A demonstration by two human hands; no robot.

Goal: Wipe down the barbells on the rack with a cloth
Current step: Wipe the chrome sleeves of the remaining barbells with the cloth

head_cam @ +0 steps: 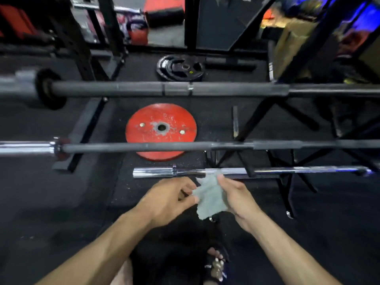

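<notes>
Fingers of both hands pinching grey cloth (209,199), black rubber gym floor (61,202), red plate (161,130)

We see dim room, dark floor (61,202). Blue glow top right. Shiny glare on chrome bar (226,171). Edges bend, bars curve. Far left bar end (18,87) blurry. Our hands a bit soft.

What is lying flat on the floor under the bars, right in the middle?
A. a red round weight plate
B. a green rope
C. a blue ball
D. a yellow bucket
A: a red weight plate with a hole in its middle lies flat on the dark floor, partly behind the middle barbell.
</notes>
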